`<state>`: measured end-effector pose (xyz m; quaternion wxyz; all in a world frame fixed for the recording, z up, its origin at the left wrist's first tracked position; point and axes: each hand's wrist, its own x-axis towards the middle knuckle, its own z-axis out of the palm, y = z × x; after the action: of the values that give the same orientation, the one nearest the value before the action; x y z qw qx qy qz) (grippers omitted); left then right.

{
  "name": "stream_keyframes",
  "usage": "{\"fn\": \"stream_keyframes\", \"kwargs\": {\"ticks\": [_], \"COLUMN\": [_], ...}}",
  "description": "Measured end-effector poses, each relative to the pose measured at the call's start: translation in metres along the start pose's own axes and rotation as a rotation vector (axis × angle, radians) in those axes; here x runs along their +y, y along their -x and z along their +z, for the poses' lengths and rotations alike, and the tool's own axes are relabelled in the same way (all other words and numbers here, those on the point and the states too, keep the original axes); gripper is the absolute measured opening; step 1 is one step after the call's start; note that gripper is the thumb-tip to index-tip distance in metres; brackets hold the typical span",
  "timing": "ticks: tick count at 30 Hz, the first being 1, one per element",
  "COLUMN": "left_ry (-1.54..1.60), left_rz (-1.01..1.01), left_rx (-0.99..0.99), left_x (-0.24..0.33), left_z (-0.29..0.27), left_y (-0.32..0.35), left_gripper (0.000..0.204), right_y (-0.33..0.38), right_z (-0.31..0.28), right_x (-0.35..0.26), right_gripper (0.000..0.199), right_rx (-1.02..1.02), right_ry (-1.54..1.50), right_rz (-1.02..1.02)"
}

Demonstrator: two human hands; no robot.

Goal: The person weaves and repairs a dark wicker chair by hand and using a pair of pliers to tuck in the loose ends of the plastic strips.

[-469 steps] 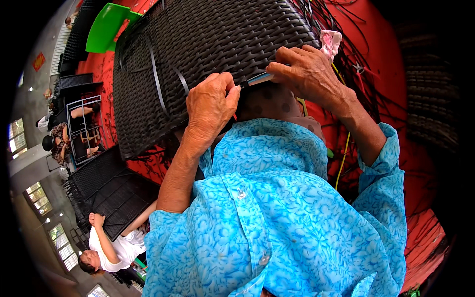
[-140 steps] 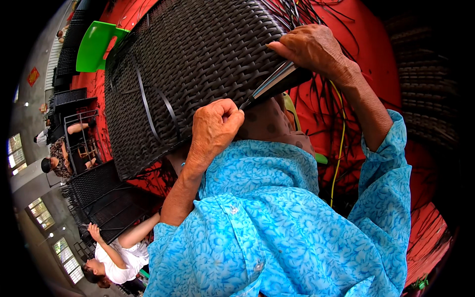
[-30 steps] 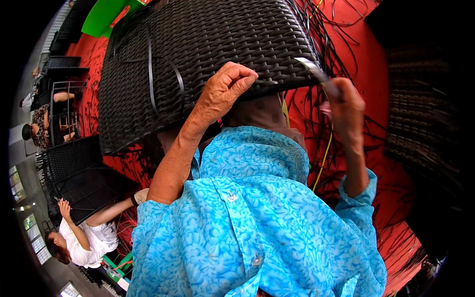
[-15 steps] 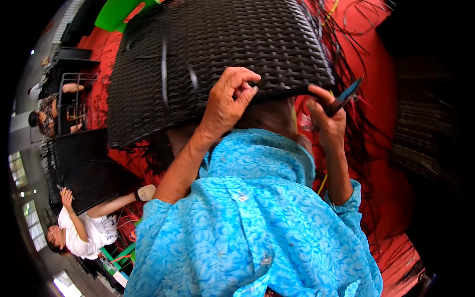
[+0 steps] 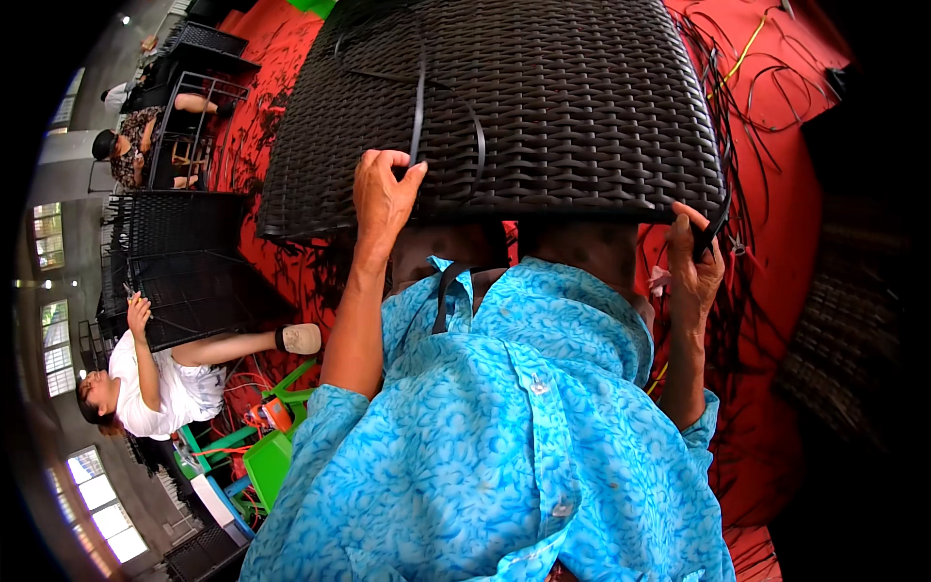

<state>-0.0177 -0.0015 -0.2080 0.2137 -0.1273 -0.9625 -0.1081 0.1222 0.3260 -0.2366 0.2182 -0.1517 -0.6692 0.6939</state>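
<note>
A dark brown-black woven panel [image 5: 562,116] of flat plastic wicker lies across my lap. Above its near edge, my left hand [image 5: 383,199] is closed in a pinch on a thin black wicker strip [image 5: 419,107], which runs up and loops over the weave. At the panel's near right corner, my right hand [image 5: 693,267] curls round a dark, pointed, blade-like tool [image 5: 715,225], now seen nearly edge-on. Its index finger touches the panel's edge. A short black strip [image 5: 448,296] lies against my blue patterned shirt.
Loose black strips [image 5: 742,209] trail over the red floor [image 5: 776,252] on the right. At the left, a person in white [image 5: 150,383] works at another dark woven panel [image 5: 179,291], near a green stool [image 5: 269,470]. Another person [image 5: 131,145] is farther back.
My left hand has moved left and now pinches a strip. The right hand has shifted right and down, and its tool has turned more upright. My view has shifted too.
</note>
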Motion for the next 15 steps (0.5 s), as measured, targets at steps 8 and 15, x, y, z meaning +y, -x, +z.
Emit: {"fn": "stream_keyframes", "kwargs": {"ticks": [8, 15], "left_ry": [2.003, 1.958], "left_rz": [-0.43, 0.064], "left_rx": [-0.519, -0.438], "left_x": [0.028, 0.029], "left_z": [-0.08, -0.206], "left_y": [-0.046, -0.128], "left_gripper": [0.021, 0.035], "right_y": [0.0, 0.001], "right_z": [0.003, 0.002], "right_x": [-0.003, -0.003], "right_gripper": [0.021, 0.02], "right_rx": [0.003, -0.008], "right_ry": [-0.053, -0.032], "right_rz": [0.021, 0.048]}}
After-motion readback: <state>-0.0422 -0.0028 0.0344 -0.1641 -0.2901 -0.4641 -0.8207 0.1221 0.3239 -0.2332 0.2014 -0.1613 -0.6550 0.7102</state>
